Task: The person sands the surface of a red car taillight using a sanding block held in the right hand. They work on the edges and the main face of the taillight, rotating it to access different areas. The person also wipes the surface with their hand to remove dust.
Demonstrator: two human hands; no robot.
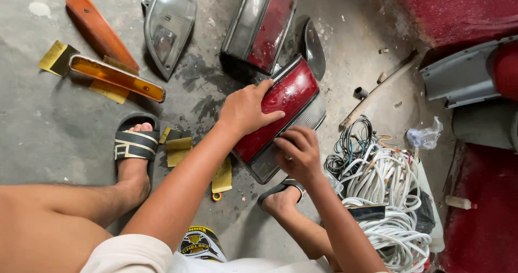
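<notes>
The red tail light [286, 108] lay on the concrete floor [48, 138], right in front of the person and between the two feet. Its long side ran on a slant, from low on the left up to high on the right. A clear strip ran along its lower edge.

The left hand [245, 108] lay flat on top of the red part, near the upper end. Its fingers were spread out and pressed down on the light, not curled around it. The right hand [297, 151] was lower, at the clear strip. Its fingers were bent and bunched together against the strip. I could not tell if they held something small. Both hands touched the light, so neither one had to reach far.

Just above it lay a second tail light [259, 25], red and grey, and a dark grey lamp cover [167, 27] lay to the left of that. Further left were an orange lens [100, 30] and a long amber lamp [116, 77], with bits of yellow sandpaper [178, 149] near the left sandal [135, 141]. To the right sat a heap of white cables [388, 197]. It did not look like it was in any box, and nothing else was in a holder either.
</notes>
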